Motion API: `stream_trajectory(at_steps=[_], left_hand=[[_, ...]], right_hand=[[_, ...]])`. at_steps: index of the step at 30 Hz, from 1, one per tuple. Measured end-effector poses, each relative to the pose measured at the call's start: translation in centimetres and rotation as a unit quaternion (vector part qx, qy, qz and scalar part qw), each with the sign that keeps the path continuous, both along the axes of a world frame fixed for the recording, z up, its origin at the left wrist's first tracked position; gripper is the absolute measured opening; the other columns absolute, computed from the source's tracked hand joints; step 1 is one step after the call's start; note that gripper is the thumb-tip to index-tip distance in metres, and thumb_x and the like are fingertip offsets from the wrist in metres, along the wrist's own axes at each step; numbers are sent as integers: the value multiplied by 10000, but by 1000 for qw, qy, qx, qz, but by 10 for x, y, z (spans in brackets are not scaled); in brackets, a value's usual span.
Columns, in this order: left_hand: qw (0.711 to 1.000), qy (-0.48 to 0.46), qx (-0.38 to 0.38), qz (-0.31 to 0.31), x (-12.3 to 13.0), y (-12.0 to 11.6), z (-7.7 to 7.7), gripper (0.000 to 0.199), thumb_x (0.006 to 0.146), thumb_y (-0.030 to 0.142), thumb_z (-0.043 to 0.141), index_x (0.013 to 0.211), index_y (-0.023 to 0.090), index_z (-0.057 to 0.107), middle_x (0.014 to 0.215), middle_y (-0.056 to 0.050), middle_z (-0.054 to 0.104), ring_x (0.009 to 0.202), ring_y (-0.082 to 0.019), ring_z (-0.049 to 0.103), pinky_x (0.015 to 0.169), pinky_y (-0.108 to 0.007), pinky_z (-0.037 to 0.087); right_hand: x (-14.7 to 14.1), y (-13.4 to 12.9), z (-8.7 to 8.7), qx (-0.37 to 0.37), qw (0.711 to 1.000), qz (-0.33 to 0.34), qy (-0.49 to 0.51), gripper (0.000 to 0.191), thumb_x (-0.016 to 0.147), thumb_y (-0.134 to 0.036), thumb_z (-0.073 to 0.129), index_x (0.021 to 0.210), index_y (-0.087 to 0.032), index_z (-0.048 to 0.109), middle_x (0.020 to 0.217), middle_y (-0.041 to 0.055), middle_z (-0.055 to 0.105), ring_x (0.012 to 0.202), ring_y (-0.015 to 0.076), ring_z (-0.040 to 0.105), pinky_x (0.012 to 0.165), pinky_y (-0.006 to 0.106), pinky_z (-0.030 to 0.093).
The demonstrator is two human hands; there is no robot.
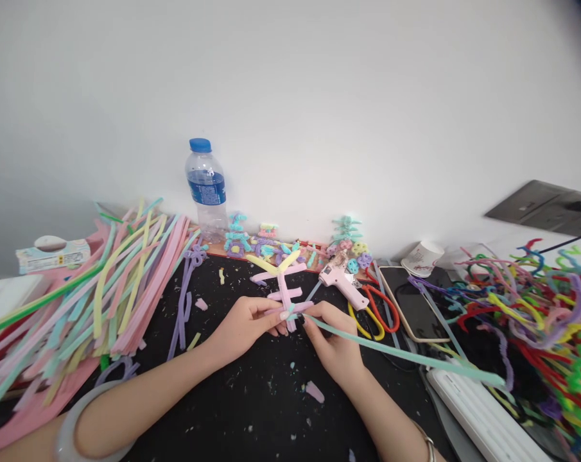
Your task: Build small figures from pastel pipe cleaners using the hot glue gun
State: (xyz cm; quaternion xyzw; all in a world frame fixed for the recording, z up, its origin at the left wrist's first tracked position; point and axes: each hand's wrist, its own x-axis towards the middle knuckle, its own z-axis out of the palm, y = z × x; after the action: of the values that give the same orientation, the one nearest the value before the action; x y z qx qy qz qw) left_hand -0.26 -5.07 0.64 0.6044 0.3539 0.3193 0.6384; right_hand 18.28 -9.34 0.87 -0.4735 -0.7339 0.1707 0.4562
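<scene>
Over the middle of the black table, my left hand [251,321] pinches the lower end of a pipe-cleaner figure [284,289], made of pink and lilac strips with a yellow forked top. My right hand [333,340] grips a long mint-green pipe cleaner [406,351] close to the same spot. This strip crosses the figure's lower stem, and its loose end stretches far to the right. Both hands are closed, with their fingertips almost touching. Just beyond the right hand rests a pink hot glue gun [343,282].
Scissors with red and yellow handles [374,314], a phone [415,305] and a white power strip [483,410] lie on the right. Pastel pipe cleaners [131,282] heap at left, bright ones [560,340] at far right. A plastic bottle [206,192] stands against the wall.
</scene>
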Motion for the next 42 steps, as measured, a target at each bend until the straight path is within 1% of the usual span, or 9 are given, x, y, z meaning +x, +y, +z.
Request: stream_trajectory(at_steps=[3, 7, 16, 24, 29, 34, 37, 40, 42], left_hand=[[1000, -1, 5, -5, 0, 0, 1, 212, 833, 291, 590, 773, 130, 714, 704, -37, 680, 681, -146, 628, 650, -234, 507], [1000, -11, -4, -9, 0, 0, 2, 225, 836, 299, 590, 767, 126, 716, 706, -43, 680, 685, -150, 628, 652, -238, 505], [988, -87, -123, -16, 2, -4, -3, 273, 843, 339, 595, 718, 117, 694, 668, -41, 660, 645, -127, 611, 629, -219, 470], [975, -131, -176, -24, 4, -6, 1, 248, 828, 324, 623, 735, 108, 701, 661, -38, 641, 629, -109, 592, 622, -211, 463], [969, -143, -199, -27, 4, -7, -1, 234, 823, 311, 635, 737, 103, 698, 671, -40, 638, 630, -104, 589, 620, -205, 465], [951, -184, -247, -31, 4, -6, -4, 205, 830, 299, 632, 786, 108, 693, 722, -39, 642, 646, -91, 595, 619, -188, 471], [940, -198, -276, -36, 3, -6, -2, 209, 841, 314, 618, 810, 120, 688, 765, -37, 643, 664, -86, 601, 629, -183, 480], [945, -186, -266, -44, 3, -5, 2, 176, 815, 297, 649, 837, 128, 692, 795, -34, 648, 681, -89, 605, 642, -185, 488], [963, -153, -219, -47, 3, -5, 4, 145, 767, 257, 696, 846, 135, 694, 779, -30, 661, 660, -101, 613, 633, -201, 495]], right_hand=[[-2, 0, 1, -14, 1000, -1, 14, 122, 848, -168, 543, 749, -167, 614, 671, 16, 617, 585, 126, 548, 554, 226, 415], [-5, -2, 3, -14, 1000, -17, 17, 163, 852, -171, 540, 698, -165, 595, 629, 7, 591, 558, 117, 524, 537, 219, 398], [-6, -4, 2, 45, 997, -33, -43, 173, 858, -152, 514, 688, -172, 536, 598, -12, 486, 525, 106, 442, 511, 224, 341], [-7, -6, 2, 54, 996, -36, -55, 182, 866, -137, 499, 688, -174, 513, 604, -13, 471, 534, 106, 435, 518, 235, 333], [-7, -7, 2, 67, 993, -40, -83, 198, 866, -130, 491, 674, -173, 509, 590, -13, 455, 521, 107, 426, 505, 241, 322], [-7, -7, 3, 112, 985, -33, -129, 150, 853, -102, 498, 723, -169, 531, 616, 3, 509, 545, 114, 457, 526, 246, 343], [-6, -7, 3, 112, 985, -28, -125, 111, 848, -96, 490, 778, -165, 538, 653, 16, 536, 563, 121, 476, 537, 250, 358], [-5, -7, 5, 87, 991, -32, -93, 103, 854, -102, 476, 822, -163, 553, 685, 26, 556, 586, 129, 502, 549, 253, 375], [-4, -7, 5, 73, 995, -37, -61, 110, 863, -115, 474, 824, -167, 563, 688, 24, 563, 588, 127, 509, 549, 249, 380]])
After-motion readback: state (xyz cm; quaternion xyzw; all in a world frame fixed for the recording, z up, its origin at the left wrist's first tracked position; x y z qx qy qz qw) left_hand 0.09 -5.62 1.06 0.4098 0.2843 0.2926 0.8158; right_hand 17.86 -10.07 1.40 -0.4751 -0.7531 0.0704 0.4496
